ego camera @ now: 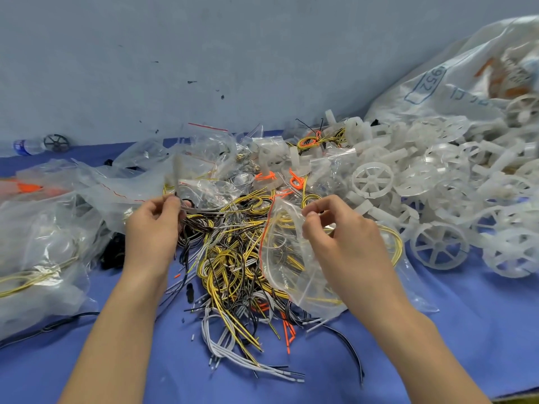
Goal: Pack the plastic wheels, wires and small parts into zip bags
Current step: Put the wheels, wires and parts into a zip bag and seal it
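A single wide-angle view from the person's head looks forward and steeply down, close over the blue counter (466, 330), with the left hand (151, 225) and right hand (344, 237) mid-frame and the grey wall (204, 53) across the top.

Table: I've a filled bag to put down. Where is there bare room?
Bare cloth lies right of the right forearm, below the wheels, and at the near left edge below the filled bags. The wire pile in the middle, the wheels and the bags are crowded.
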Action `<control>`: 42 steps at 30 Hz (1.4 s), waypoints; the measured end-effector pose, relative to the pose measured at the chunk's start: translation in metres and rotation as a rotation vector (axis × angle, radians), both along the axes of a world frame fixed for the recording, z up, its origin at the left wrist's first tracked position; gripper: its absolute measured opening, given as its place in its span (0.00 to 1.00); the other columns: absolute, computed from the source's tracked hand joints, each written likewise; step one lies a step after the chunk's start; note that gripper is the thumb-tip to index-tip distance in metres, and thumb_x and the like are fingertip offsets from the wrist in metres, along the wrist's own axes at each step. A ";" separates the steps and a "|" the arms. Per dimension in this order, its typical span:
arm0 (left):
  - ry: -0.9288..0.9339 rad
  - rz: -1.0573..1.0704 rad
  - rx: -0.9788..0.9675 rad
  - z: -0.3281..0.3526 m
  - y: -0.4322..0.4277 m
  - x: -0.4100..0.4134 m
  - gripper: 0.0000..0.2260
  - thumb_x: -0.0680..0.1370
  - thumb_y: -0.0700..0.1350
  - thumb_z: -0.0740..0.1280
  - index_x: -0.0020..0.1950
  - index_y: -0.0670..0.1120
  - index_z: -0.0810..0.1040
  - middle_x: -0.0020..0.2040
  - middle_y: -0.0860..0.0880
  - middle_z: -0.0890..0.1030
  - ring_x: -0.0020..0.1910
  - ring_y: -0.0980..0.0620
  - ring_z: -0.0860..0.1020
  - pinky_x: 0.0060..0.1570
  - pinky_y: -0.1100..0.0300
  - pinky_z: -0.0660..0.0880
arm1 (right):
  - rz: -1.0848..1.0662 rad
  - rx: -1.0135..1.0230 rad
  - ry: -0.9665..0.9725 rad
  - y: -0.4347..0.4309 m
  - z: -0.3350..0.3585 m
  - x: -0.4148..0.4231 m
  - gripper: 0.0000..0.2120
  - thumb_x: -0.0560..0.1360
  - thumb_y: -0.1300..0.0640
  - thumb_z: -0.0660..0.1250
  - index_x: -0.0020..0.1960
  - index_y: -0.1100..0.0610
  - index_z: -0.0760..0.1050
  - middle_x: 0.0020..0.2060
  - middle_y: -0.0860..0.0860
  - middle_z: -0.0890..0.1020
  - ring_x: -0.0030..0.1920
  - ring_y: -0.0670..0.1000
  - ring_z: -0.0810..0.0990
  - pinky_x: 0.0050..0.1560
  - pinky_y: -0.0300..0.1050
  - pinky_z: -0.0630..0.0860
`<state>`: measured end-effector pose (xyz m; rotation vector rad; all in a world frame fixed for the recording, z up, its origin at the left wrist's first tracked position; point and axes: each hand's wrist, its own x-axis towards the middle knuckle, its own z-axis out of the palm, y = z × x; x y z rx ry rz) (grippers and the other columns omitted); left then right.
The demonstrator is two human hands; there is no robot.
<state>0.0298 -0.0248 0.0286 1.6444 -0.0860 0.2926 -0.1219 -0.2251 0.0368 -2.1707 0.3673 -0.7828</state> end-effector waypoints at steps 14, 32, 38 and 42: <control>0.148 -0.180 -0.453 0.023 -0.002 -0.011 0.08 0.83 0.39 0.57 0.53 0.39 0.76 0.40 0.47 0.86 0.38 0.53 0.83 0.38 0.63 0.80 | 0.006 0.019 0.006 0.001 0.001 -0.003 0.04 0.78 0.49 0.62 0.46 0.45 0.74 0.34 0.43 0.81 0.33 0.45 0.78 0.36 0.49 0.74; 0.400 -0.158 -0.591 -0.012 -0.013 0.000 0.05 0.80 0.41 0.65 0.45 0.48 0.72 0.32 0.50 0.68 0.18 0.61 0.62 0.15 0.71 0.57 | 0.000 -0.011 0.009 0.002 0.001 -0.002 0.04 0.78 0.49 0.62 0.46 0.46 0.75 0.34 0.44 0.81 0.33 0.45 0.77 0.37 0.49 0.74; 0.398 -0.140 -0.539 -0.011 -0.011 0.000 0.12 0.82 0.46 0.63 0.39 0.52 0.68 0.21 0.56 0.60 0.16 0.61 0.54 0.13 0.68 0.50 | 0.006 -0.027 0.007 0.002 -0.001 -0.001 0.04 0.78 0.49 0.62 0.46 0.45 0.75 0.33 0.43 0.81 0.32 0.44 0.77 0.34 0.42 0.71; 0.390 -0.190 -0.558 -0.010 -0.008 0.003 0.11 0.82 0.47 0.62 0.40 0.50 0.68 0.24 0.55 0.63 0.18 0.59 0.57 0.15 0.68 0.56 | 0.010 -0.023 0.007 0.002 -0.001 -0.001 0.04 0.77 0.49 0.62 0.46 0.45 0.75 0.33 0.42 0.81 0.33 0.43 0.77 0.33 0.42 0.71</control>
